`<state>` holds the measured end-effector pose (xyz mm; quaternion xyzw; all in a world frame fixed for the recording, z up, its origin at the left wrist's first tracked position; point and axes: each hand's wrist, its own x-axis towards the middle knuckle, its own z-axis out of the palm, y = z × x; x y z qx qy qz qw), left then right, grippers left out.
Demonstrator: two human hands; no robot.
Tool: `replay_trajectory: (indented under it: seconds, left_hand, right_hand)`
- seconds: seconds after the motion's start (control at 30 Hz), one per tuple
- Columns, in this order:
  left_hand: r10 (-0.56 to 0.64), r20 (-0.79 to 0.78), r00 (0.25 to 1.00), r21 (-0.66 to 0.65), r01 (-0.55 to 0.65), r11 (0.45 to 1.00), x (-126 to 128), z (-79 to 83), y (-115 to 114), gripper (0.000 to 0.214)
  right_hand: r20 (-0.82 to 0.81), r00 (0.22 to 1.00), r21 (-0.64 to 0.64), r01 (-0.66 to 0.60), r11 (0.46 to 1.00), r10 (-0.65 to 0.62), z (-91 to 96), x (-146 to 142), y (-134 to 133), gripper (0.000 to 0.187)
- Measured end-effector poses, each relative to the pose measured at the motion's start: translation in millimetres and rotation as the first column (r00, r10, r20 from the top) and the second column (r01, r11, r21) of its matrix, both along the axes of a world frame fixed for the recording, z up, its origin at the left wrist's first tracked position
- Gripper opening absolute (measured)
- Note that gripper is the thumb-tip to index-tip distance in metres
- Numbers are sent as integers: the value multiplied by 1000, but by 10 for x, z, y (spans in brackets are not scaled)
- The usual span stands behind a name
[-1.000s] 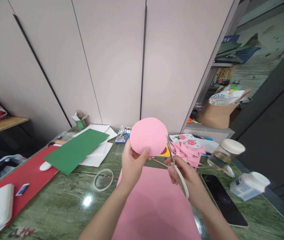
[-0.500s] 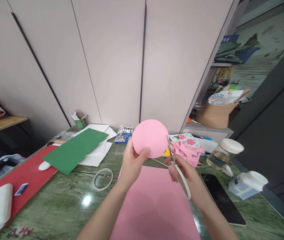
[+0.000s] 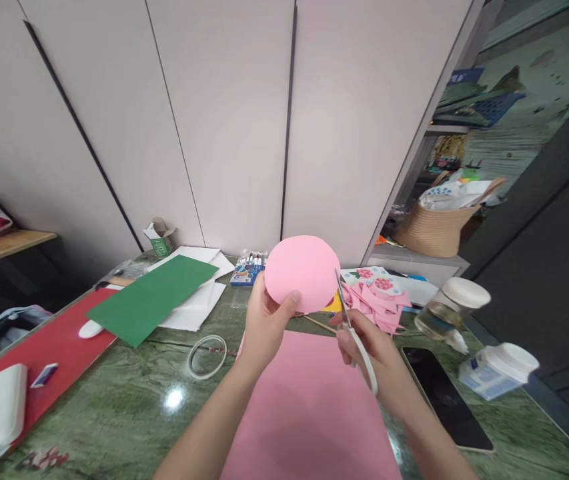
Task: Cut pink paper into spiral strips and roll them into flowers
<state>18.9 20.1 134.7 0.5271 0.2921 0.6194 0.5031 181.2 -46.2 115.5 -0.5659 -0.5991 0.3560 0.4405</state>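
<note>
My left hand (image 3: 274, 317) pinches a pink paper circle (image 3: 301, 270) at its lower left, thumb on the front face and fingers behind. White-handled scissors (image 3: 361, 350) are in my right hand (image 3: 371, 343), their blades pointing up beside the circle's right edge. Whether the blades touch the paper I cannot tell. Under both hands a large pink sheet (image 3: 311, 407) lies on the table. Just beyond my right hand sits a heap of pink paper scraps (image 3: 377, 303).
On the left are a green sheet (image 3: 154, 300), white papers (image 3: 197, 308), a red sheet (image 3: 64, 343) and a roll of tape (image 3: 207, 357). A phone (image 3: 444, 397), a lidded jar (image 3: 451, 310) and a white tub (image 3: 499, 370) stand or lie on the right. Cabinet doors (image 3: 219, 120) rise behind.
The pink circle has turned and tilted slightly in my left hand. The scissors' handles have shifted a little, while both hands stay nearly in place.
</note>
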Motion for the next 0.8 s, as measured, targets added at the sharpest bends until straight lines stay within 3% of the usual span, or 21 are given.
replay_trajectory:
  seconds: [0.37,0.6,0.8]
  left_hand:
    - [2,18,1000,30,-3,1000,12,-47,29,34]
    - [-71,-8,997,42,71,997,16,-57,-13,40]
    - [-67,-19,998,43,68,997,9,-47,-15,44]
  right_hand:
    - [1,1000,-9,-5,1000,5,2,0,6,25]
    - [-47,999,2,14,1000,-14,39,-20,-18,23]
    - [-54,999,14,0,1000,1,-6,-7,0,27]
